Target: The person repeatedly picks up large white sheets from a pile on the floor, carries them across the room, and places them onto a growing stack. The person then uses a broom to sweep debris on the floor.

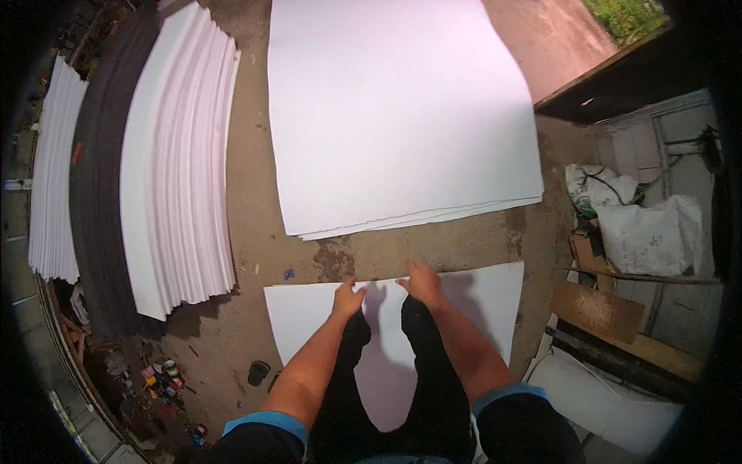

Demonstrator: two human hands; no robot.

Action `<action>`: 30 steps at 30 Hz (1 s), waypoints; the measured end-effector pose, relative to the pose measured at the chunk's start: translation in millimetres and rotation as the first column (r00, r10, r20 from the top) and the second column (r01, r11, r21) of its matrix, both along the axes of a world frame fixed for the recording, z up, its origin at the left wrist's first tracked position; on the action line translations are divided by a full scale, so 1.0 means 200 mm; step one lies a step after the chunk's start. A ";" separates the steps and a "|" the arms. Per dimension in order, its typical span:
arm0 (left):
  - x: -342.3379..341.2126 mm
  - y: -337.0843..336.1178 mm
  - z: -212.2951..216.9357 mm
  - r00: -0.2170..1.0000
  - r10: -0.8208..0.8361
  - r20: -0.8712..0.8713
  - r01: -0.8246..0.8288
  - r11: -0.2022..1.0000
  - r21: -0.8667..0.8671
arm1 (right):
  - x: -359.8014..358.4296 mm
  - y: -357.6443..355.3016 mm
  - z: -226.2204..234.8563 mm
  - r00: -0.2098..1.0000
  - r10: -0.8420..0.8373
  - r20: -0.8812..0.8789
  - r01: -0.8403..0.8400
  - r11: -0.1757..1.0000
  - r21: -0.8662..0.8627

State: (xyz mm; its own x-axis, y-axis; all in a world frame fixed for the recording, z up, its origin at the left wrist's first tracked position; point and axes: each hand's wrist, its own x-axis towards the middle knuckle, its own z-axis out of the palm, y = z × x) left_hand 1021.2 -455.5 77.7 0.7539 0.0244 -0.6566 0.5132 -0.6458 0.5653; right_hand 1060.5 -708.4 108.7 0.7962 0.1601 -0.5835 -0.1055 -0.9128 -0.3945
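A white sheet (488,309) lies crosswise under and around my dark-trousered legs, its far edge nearly straight. My left hand (349,298) is at that far edge, thumb toward the middle and fingers curled over the rim. A short way to its right, my right hand (422,281) grips the same edge, its fingers reaching just past it. Both hands look closed on the sheet, though the fingertips are partly hidden. Beyond them a stack of large white sheets (402,116) lies flat, its near edges slightly out of line.
Several white sheets stand on edge in a row (185,170) at the left, beside dark sheets (108,170). A dark cup (259,373) and coloured containers (166,377) are on the floor at lower left. White sacks (649,232) and a brown board (599,311) are at the right.
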 end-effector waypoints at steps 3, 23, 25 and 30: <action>0.23 -0.08 -0.46 0.999 -0.043 0.016 0.042 0.998 0.045 | 0.22 -0.07 -0.56 0.996 0.078 0.034 -0.076 0.996 -0.048; 0.71 -0.33 -1.52 0.876 -0.453 0.167 0.377 0.858 0.349 | 0.88 -0.65 -1.98 0.610 0.680 0.408 -0.489 0.728 -0.481; 0.77 -0.38 -1.54 0.844 -0.494 0.208 0.395 0.836 0.380 | 0.86 -0.68 -2.01 0.509 0.700 0.502 -0.508 0.714 -0.481; 0.88 -0.51 -1.55 0.779 -0.575 0.250 0.458 0.794 0.400 | 0.87 -0.68 -1.99 0.389 0.754 0.530 -0.546 0.651 -0.527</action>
State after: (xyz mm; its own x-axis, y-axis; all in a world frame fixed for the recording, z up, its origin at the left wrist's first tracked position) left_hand 1197.5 -557.0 -232.3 0.8799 -0.2847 -0.3805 -0.1382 -0.9194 0.3683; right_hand 1235.4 -845.2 -289.4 0.6550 0.7540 -0.0505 0.7502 -0.6408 0.1627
